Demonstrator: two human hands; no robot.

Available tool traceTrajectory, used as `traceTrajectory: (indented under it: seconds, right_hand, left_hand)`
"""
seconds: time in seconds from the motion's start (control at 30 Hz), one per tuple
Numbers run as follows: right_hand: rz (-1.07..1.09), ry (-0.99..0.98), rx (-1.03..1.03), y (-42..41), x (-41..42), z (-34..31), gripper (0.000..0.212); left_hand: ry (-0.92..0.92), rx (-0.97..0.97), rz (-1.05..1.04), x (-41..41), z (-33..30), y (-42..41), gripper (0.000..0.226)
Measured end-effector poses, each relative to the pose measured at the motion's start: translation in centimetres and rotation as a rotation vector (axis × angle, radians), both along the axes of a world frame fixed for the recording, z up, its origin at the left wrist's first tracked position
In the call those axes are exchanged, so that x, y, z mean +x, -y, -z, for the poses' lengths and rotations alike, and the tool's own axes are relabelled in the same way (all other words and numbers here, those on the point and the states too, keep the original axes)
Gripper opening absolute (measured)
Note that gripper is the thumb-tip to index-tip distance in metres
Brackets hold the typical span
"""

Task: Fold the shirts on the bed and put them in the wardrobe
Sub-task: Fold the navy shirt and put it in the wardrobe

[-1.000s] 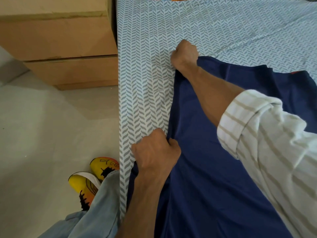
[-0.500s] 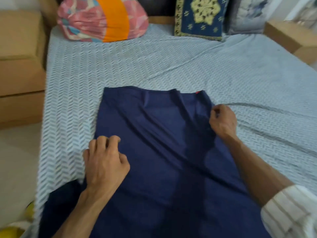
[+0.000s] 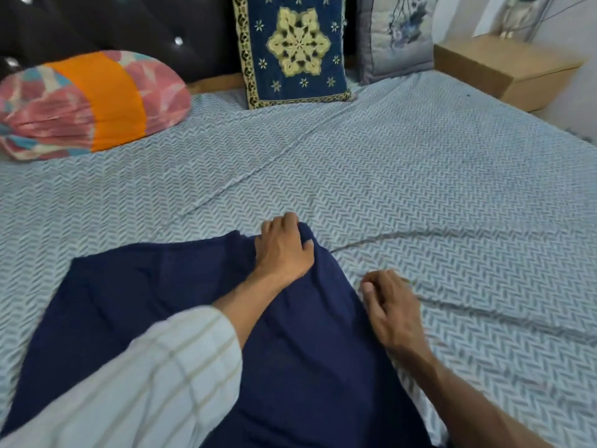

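The navy shirt (image 3: pixel 200 318) lies spread flat on the bed (image 3: pixel 420 189), beneath and to the left of both hands. The left hand (image 3: pixel 284 250), coming out of a striped sleeve (image 3: pixel 145 383), rests on the shirt's far right corner. Its fingers (image 3: pixel 277 223) curl over the bunched edge there and the thumb presses on the cloth, so it grips the fabric. The right hand (image 3: pixel 391 305) sits just beside the shirt's right edge, nearer the person, fingers loosely bent. Blur hides whether they pinch the edge or only touch the sheet. Beyond the fingertips, three pillows (image 3: pixel 295 50) lie at the headboard (image 3: pixel 113 24).
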State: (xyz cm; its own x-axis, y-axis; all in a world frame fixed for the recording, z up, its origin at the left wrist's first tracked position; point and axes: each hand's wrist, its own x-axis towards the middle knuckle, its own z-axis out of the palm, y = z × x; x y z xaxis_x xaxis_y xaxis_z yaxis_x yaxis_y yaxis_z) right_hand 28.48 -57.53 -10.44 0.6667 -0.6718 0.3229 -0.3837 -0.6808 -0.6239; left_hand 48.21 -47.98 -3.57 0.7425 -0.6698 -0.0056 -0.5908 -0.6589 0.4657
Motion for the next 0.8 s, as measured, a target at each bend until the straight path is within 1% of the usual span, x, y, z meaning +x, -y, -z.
traceTrajectory:
  seconds: [0.07,0.13,0.2,0.27,0.3,0.37,0.43,0.5,0.53,0.6,0.7,0.8]
  right_hand:
    - [-0.012,0.043,0.002,0.1,0.1,0.1,0.026]
    - [-0.022,0.067,0.008,0.0,0.2,0.0,0.026]
    - [-0.02,0.076,0.048,0.2,0.0,0.1,0.025]
    - [-0.021,0.072,0.075,0.1,0.0,0.0,0.026]
    - [-0.024,0.072,0.085,0.1,-0.1,0.0,0.027]
    - [-0.037,0.07,0.062,0.0,-0.3,0.0,0.033]
    - [-0.052,0.052,0.035,-0.1,-0.3,0.0,0.042]
    - [-0.057,0.007,0.022,0.0,-0.3,0.2,0.045]
    - [-0.059,-0.017,0.018,0.1,-0.2,0.4,0.043]
    - [-0.049,-0.023,0.009,0.1,-0.1,0.7,0.035]
    - [0.024,0.076,0.09,0.0,-0.2,0.5,0.026]
    - [0.082,0.147,0.162,0.0,-0.2,0.5,0.009]
  left_hand:
    - [0.027,0.161,-0.027,1.8,-0.2,2.4,0.051]
    - [-0.016,0.305,-0.074,3.2,-1.0,3.8,0.059]
    - [-0.088,0.436,-0.087,3.7,-1.9,5.1,0.054]
    - [-0.163,0.469,-0.099,4.0,-2.0,5.8,0.045]
    - [-0.235,0.432,-0.113,4.1,-2.0,6.1,0.046]
    - [-0.421,0.268,-0.138,4.2,-1.7,6.6,0.047]
    - [-0.574,0.045,-0.142,4.1,-1.5,7.3,0.032]
    - [-0.647,-0.15,-0.167,3.9,-1.2,8.0,0.013]
    - [-0.667,-0.219,-0.178,3.8,-1.0,8.2,0.007]
    - [-0.688,-0.298,-0.176,3.5,-0.5,8.6,0.007]
    - [-0.637,-0.309,-0.184,3.4,0.8,9.3,0.014]
    - [-0.554,-0.303,-0.209,3.4,1.9,9.9,0.017]
